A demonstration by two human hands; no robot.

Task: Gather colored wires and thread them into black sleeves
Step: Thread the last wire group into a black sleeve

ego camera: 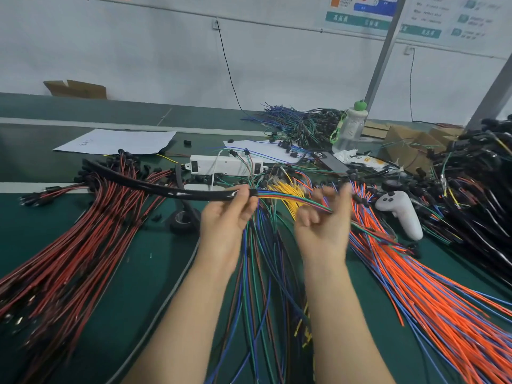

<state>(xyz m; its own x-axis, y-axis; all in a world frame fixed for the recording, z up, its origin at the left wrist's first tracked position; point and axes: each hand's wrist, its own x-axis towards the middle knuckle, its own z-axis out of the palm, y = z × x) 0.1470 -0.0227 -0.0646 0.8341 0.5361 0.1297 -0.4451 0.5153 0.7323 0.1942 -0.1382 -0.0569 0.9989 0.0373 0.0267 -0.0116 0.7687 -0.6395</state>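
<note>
My left hand (230, 217) pinches the near end of a long black sleeve (155, 187), which stretches away to the upper left above the table. A thin bundle of colored wires (291, 199) comes out of that sleeve end and runs right into my right hand (324, 217). The right hand is blurred; its thumb and fingers curl round the bundle. Below both hands hang loose blue, green and brown wires (257, 273). A yellow wire bunch (288, 189) lies just behind the held bundle.
Red-black wires (69, 259) fan across the left of the green table (138, 273), orange-blue wires (429, 286) across the right. A tape roll (184, 220), white power strip (224, 164), white controller (401, 212), phone (331, 162), bottle (350, 128) and black harness pile (476, 176) lie beyond.
</note>
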